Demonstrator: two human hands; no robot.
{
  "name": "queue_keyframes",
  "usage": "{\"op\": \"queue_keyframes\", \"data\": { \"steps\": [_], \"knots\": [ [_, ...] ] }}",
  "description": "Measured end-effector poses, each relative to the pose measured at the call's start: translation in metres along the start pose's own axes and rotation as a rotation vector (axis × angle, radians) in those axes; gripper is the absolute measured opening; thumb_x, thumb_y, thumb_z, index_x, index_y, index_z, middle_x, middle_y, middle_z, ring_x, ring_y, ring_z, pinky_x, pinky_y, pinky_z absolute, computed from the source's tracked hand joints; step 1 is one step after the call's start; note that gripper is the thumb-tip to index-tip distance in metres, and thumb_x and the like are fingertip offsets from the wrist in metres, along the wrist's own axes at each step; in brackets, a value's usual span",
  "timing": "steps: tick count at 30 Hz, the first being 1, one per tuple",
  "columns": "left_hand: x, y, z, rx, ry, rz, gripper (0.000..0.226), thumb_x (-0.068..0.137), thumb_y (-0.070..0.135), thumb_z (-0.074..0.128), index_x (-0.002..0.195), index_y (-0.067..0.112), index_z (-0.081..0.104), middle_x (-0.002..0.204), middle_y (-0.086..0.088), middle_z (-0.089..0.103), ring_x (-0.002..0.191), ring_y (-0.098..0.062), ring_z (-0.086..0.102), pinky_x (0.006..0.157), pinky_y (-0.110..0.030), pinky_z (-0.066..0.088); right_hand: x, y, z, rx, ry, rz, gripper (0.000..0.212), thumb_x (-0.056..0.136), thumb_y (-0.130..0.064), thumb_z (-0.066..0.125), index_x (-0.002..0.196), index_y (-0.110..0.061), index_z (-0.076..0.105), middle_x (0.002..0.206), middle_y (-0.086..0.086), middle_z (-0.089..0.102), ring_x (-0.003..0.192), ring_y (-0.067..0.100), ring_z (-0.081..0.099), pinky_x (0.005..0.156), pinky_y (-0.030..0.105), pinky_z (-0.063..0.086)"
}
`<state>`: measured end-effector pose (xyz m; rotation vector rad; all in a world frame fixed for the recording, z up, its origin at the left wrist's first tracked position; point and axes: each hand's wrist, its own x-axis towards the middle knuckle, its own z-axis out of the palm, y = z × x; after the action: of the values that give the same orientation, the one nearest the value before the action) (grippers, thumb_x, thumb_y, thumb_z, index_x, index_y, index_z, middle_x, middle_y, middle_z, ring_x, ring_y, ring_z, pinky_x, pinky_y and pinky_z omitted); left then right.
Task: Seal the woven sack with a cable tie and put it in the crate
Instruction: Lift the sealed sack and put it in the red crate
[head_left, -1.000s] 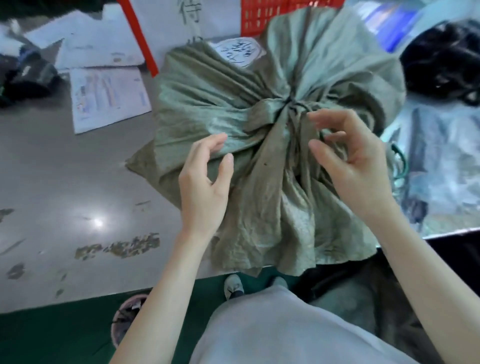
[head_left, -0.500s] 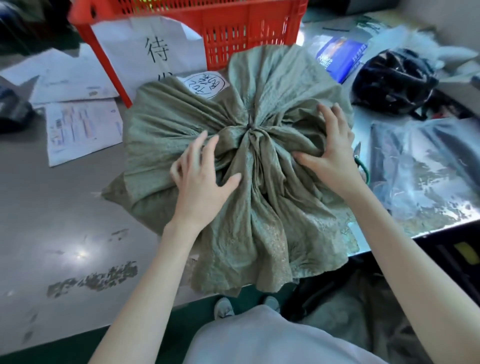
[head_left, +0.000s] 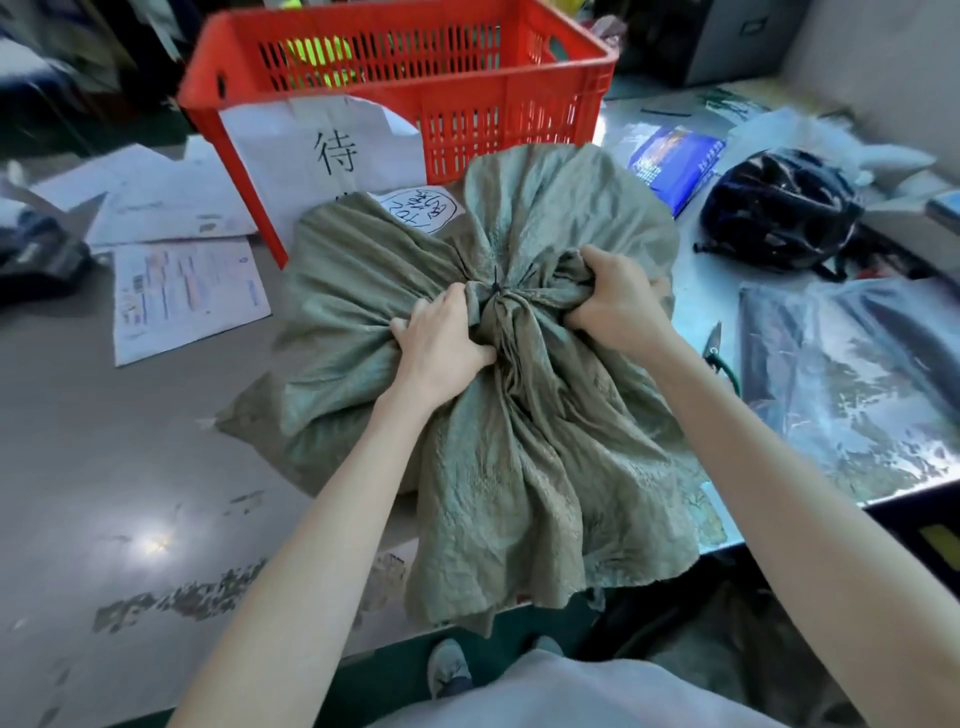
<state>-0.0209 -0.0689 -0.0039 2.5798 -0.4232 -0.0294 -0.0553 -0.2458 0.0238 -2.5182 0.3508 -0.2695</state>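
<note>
A full grey-green woven sack (head_left: 363, 291) lies on the table, its mouth gathered into a neck with a dark cable tie (head_left: 494, 287) around it. The loose skirt of the sack hangs over the table's near edge. My left hand (head_left: 441, 338) is shut on bunched cloth just left of the neck. My right hand (head_left: 613, 301) is shut on a fistful of cloth just right of it. Directly behind the sack stands the red plastic crate (head_left: 467, 83), its top uncovered, with a white paper sign (head_left: 332, 150) on its front.
Loose papers (head_left: 182, 296) lie on the table to the left. To the right are a black helmet (head_left: 779, 208), a blue packet (head_left: 675, 161), clear plastic bags (head_left: 852, 384) and green-handled snips (head_left: 719, 353). My shoes show below the table edge.
Both hands went from hovering with spread fingers, to pressing flat on the sack, to closing into fists on the cloth either side of the neck. The view tilted up, showing the whole crate.
</note>
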Motion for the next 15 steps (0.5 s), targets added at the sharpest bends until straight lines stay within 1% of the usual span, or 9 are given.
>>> {"op": "queue_keyframes", "data": {
  "steps": [1, 3, 5, 6, 8, 10, 12, 13, 15],
  "knots": [
    [0.000, 0.000, 0.000, -0.059, 0.030, 0.007, 0.045, 0.074, 0.019, 0.073, 0.112, 0.008, 0.051, 0.118, -0.011, 0.062, 0.116, -0.036, 0.050, 0.098, -0.051, 0.035, 0.001, 0.000, 0.002, 0.077, 0.008, 0.015, 0.025, 0.058, -0.002, 0.063, 0.071, -0.013, 0.044, 0.080, 0.012, 0.063, 0.090, 0.030, 0.056, 0.088, 0.047, 0.036],
    [0.002, 0.002, -0.003, -0.196, 0.113, 0.048, 0.036, 0.071, 0.007, 0.068, 0.103, 0.006, 0.052, 0.103, -0.014, 0.066, 0.103, -0.039, 0.057, 0.092, -0.052, 0.043, 0.001, -0.001, 0.004, 0.227, 0.063, 0.035, 0.022, 0.056, -0.003, 0.060, 0.077, -0.008, 0.055, 0.078, 0.012, 0.069, 0.084, 0.032, 0.062, 0.088, 0.048, 0.047],
    [0.005, 0.008, -0.011, -0.310, 0.199, 0.104, 0.030, 0.069, -0.001, 0.063, 0.096, 0.005, 0.051, 0.092, -0.013, 0.067, 0.090, -0.037, 0.060, 0.080, -0.043, 0.049, -0.001, -0.004, 0.002, 0.401, 0.128, 0.027, 0.024, 0.058, -0.003, 0.060, 0.081, -0.010, 0.064, 0.077, 0.008, 0.072, 0.082, 0.030, 0.067, 0.077, 0.047, 0.055],
    [0.006, 0.012, -0.016, -0.352, 0.230, 0.128, 0.028, 0.070, -0.006, 0.061, 0.095, 0.005, 0.051, 0.089, -0.011, 0.067, 0.084, -0.032, 0.060, 0.073, -0.035, 0.048, -0.004, -0.007, 0.001, 0.483, 0.166, 0.013, 0.025, 0.060, -0.001, 0.060, 0.083, -0.012, 0.068, 0.078, 0.006, 0.074, 0.082, 0.027, 0.069, 0.075, 0.046, 0.056],
    [0.005, 0.020, -0.028, -0.431, 0.273, 0.158, 0.030, 0.072, -0.013, 0.059, 0.094, 0.007, 0.053, 0.086, -0.004, 0.066, 0.076, -0.018, 0.057, 0.059, -0.014, 0.040, -0.011, -0.015, -0.001, 0.586, 0.247, -0.018, 0.026, 0.065, 0.000, 0.061, 0.085, -0.013, 0.071, 0.080, 0.004, 0.075, 0.082, 0.025, 0.069, 0.075, 0.046, 0.056],
    [0.000, 0.026, -0.037, -0.501, 0.304, 0.172, 0.034, 0.072, -0.014, 0.059, 0.096, 0.009, 0.055, 0.081, 0.007, 0.063, 0.068, -0.004, 0.053, 0.058, -0.007, 0.038, -0.019, -0.024, -0.005, 0.660, 0.322, -0.043, 0.024, 0.066, 0.001, 0.062, 0.084, -0.011, 0.071, 0.080, 0.006, 0.074, 0.081, 0.026, 0.069, 0.074, 0.046, 0.056],
    [-0.004, 0.031, -0.043, -0.557, 0.351, 0.176, 0.035, 0.071, -0.013, 0.060, 0.097, 0.009, 0.056, 0.079, 0.017, 0.060, 0.069, -0.002, 0.052, 0.059, -0.005, 0.037, -0.025, -0.033, -0.013, 0.723, 0.380, -0.069, 0.018, 0.067, 0.003, 0.063, 0.082, -0.006, 0.069, 0.079, 0.012, 0.073, 0.077, 0.029, 0.067, 0.071, 0.046, 0.055],
    [-0.007, 0.035, -0.047, -0.581, 0.377, 0.175, 0.034, 0.071, -0.013, 0.061, 0.098, 0.008, 0.056, 0.078, 0.018, 0.059, 0.070, -0.002, 0.052, 0.061, -0.007, 0.038, -0.028, -0.038, -0.019, 0.741, 0.409, -0.078, 0.015, 0.068, 0.005, 0.063, 0.080, -0.003, 0.067, 0.078, 0.015, 0.071, 0.072, 0.027, 0.065, 0.068, 0.046, 0.053],
    [-0.011, 0.044, -0.058, -0.627, 0.414, 0.191, 0.034, 0.071, -0.012, 0.062, 0.099, 0.006, 0.057, 0.077, 0.018, 0.059, 0.067, 0.001, 0.053, 0.062, -0.012, 0.040, -0.034, -0.049, -0.031, 0.784, 0.456, -0.109, 0.013, 0.068, 0.009, 0.064, 0.079, 0.003, 0.064, 0.076, 0.020, 0.068, 0.068, 0.018, 0.058, 0.064, 0.043, 0.050]
  ]
}}
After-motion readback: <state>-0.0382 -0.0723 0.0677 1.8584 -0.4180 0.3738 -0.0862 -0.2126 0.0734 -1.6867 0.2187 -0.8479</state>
